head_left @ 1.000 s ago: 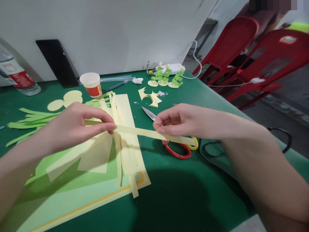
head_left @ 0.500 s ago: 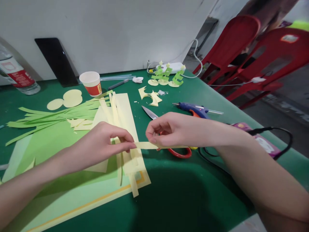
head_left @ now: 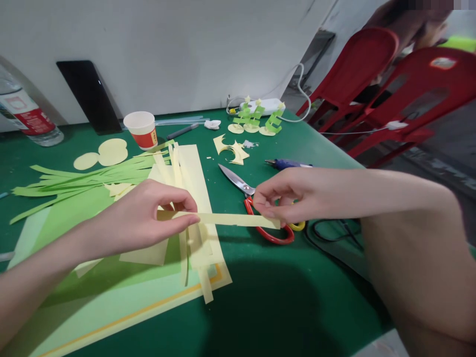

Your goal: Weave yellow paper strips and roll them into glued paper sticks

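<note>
A pale yellow paper strip [head_left: 232, 219] stretches level between my two hands. My left hand [head_left: 159, 213] pinches it over the stacked paper sheets, and my right hand [head_left: 284, 198] pinches its right end above the scissors. Those scissors [head_left: 238, 178], with red and yellow handles, lie open on the green table, partly covered by my right hand. Beneath my left hand are more yellow strips [head_left: 195, 238] and a sheet of green paper [head_left: 145, 272]. Green paper strips [head_left: 82, 177] fan out at the left.
A paper cup [head_left: 141, 130], a leaning phone [head_left: 89, 96] and a bottle [head_left: 28, 114] stand along the wall. Small green paper plants [head_left: 275, 120] on round bases, yellow scraps [head_left: 236, 150] and a glue gun [head_left: 284, 163] lie to the right. Red chairs [head_left: 427, 94] and a person are beyond.
My right hand has slid right along the strip to its end, so more of the strip shows. My left hand has shifted slightly left. Both still pinch the strip.
</note>
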A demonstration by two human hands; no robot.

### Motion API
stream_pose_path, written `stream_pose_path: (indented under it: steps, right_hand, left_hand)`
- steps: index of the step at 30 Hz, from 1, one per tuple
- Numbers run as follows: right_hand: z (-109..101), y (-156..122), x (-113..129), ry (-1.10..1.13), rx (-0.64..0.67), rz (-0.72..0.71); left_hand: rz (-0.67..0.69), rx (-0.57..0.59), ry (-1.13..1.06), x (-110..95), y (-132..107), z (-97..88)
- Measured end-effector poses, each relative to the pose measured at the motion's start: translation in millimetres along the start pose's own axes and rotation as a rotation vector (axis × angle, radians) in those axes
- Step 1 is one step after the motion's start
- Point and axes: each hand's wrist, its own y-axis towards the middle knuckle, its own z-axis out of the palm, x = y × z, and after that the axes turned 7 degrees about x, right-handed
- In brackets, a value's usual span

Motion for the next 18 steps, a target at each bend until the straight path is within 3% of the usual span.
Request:
stream_pose_path:
  steps: [10, 12, 14, 16, 18]
  right_hand:
    - [-8, -18, -5, -0.058, -0.063, 0.055]
    - [-10, -19, -1, -0.027, -0.205, 0.087]
    - [-7, -14, 5, 0.015, -0.438, 0.076]
    - [2, -1, 13, 0.06, -0.603, -0.075]
    - [16, 16, 21, 0.067, -0.613, -0.224]
  left_hand:
    - [-0.024, -0.033, -0.004, -4, -1, -6.2]
    - [-0.043, -0.052, -0.003, -2, 0, -8.1]
    - [-0.029, -0.059, -0.002, 0, 2, -6.6]
    - [0.003, -0.049, 0.006, 3, 3, -1.0]
    - [0.025, -0.038, 0.027, 3, 3, 7.3]
